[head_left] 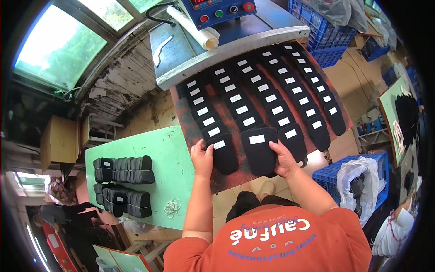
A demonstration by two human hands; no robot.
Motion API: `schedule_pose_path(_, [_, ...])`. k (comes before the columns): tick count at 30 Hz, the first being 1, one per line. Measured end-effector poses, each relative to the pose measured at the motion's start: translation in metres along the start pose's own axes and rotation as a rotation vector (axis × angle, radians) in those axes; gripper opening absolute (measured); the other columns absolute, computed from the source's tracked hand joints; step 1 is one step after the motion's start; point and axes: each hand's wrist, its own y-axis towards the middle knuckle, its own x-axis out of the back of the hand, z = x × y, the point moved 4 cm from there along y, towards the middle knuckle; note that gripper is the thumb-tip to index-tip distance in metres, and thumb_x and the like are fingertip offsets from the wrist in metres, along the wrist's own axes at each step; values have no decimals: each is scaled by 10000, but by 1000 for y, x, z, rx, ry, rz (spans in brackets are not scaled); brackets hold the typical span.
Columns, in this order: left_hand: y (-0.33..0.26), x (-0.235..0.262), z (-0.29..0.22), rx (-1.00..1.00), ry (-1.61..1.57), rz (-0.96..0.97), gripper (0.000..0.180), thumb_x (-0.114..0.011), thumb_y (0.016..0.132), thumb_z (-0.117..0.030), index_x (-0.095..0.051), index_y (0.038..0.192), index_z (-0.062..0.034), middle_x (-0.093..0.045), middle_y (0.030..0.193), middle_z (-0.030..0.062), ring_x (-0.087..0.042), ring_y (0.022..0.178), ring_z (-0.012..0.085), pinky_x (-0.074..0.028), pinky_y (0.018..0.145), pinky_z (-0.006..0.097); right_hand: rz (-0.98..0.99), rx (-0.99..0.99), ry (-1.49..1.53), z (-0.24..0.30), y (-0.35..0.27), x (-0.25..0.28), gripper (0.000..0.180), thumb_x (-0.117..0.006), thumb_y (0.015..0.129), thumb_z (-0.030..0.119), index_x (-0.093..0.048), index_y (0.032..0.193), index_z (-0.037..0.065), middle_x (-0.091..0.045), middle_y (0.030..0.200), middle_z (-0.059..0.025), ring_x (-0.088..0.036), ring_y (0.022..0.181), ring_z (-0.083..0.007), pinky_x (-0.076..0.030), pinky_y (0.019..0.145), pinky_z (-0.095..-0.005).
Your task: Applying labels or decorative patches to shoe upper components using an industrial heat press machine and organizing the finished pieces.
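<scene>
1. Head view: the person in an orange shirt leans over a reddish-brown board (190, 131) covered with rows of overlapping black insoles, each bearing a white label.
2. The right hand (283, 158) grips the near-right edge of a black insole (258, 152) at the near end of the board, fingers curled over its rim and thumb on top.
3. The left hand (202, 156) rests on the neighbouring insole (224, 154), just left of the gripped one; its fingers press the piece's left edge, though whether they close around it cannot be told from this angle.
4. Beyond the board's far edge sits a grey machine bed (226, 45) with a blue control box (217, 9) carrying coloured buttons.
5. Left of the board stands a green surface (158, 149) holding bundled stacks of black insoles (123, 183) and a few rubber bands (172, 207).
6. Right of the board, a blue crate (358, 181) holds a clear plastic bag.
</scene>
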Motion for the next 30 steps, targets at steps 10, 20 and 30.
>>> schedule_pose_path(10, [-47,1,-25,390,-597,178,344,-611,806,-15,-522,1138,3,-543,691,-15,-455,541,35,-346,459,155,6,31,-41,1,-16,-3,391,-542,892,183,-405,1241,72,-537,1148,-91,-550,1051,-214,-481,888,-384])
schedule_pose_path(20, [-104,-28,-56,292,-669,485,533,-616,818,-64,-371,1288,-1,-545,1061,75,-519,952,117,-438,819,254,-7,-50,-265,-29,-44,-7,446,-577,879,167,-365,1245,28,-509,1149,-89,-509,1054,-170,-424,918,-318])
schedule_pose_path(30, [-70,116,73,402,-721,-296,250,-499,876,-36,-454,1115,22,-578,1047,113,-590,912,187,-487,800,311,-511,-175,-93,-24,-98,164,392,-470,923,360,-352,1157,69,-526,897,-109,-532,737,-221,-454,667,-347])
